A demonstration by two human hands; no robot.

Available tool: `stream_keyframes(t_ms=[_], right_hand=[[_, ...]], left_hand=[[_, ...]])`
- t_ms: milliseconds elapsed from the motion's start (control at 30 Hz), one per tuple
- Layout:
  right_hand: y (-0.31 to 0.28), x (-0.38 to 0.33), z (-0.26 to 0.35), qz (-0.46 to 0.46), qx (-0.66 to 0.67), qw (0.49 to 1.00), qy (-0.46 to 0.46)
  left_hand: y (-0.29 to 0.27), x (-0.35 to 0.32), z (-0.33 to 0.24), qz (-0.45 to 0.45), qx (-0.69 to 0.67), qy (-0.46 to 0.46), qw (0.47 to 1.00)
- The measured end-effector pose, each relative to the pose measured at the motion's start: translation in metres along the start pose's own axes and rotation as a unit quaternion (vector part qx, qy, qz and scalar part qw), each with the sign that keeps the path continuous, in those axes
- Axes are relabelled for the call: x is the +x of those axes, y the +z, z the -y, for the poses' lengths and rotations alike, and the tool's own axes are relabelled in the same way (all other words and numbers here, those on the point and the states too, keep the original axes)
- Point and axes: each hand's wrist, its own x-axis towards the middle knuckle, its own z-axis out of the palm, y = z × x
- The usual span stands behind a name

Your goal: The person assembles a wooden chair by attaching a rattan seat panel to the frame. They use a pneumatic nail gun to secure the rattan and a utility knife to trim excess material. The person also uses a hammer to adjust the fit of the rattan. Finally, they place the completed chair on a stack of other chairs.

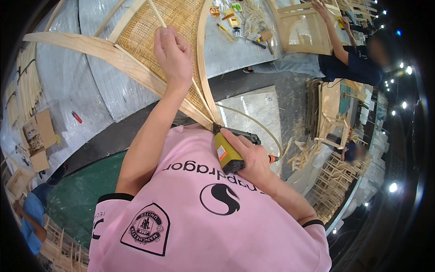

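Note:
A thin wooden strip [156,13] runs along a woven cane panel [149,34], and my left hand [173,56] is closed around it. The strip slants down to the near corner of a curved wooden frame [202,54] that surrounds the panel. At that corner rests the nose of a yellow-green and black nail gun [229,152]. My right hand [254,158] grips the gun's body, its fingers wrapped over the top. An air hose [253,119] curves from the gun's orange fitting back toward the frame. The exact contact between nose and strip is too small to make out.
Plastic-covered worktable [90,90] lies under the frame. Hand tools and offcuts [242,27] lie beyond it to the right. A cardboard box [43,136], red-handled tool [76,117] and bundled strips [29,84] are at left. Another person [353,59] works at far right; one in blue [31,222] is lower left.

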Motion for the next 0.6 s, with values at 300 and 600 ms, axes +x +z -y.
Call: stream_keyframes(t_ms=[300, 600], right_hand=[[0.002, 0.000, -0.002, 0.000, -0.009, 0.999, -0.034], [0.004, 0.006, 0.011, -0.011, -0.020, 1.000, 0.006]], left_hand=[[0.000, 0.005, 0.013, 0.009, 0.012, 0.020, 1.000], [0.011, 0.007, 0.026, 0.030, 0.043, 0.046, 0.998]])
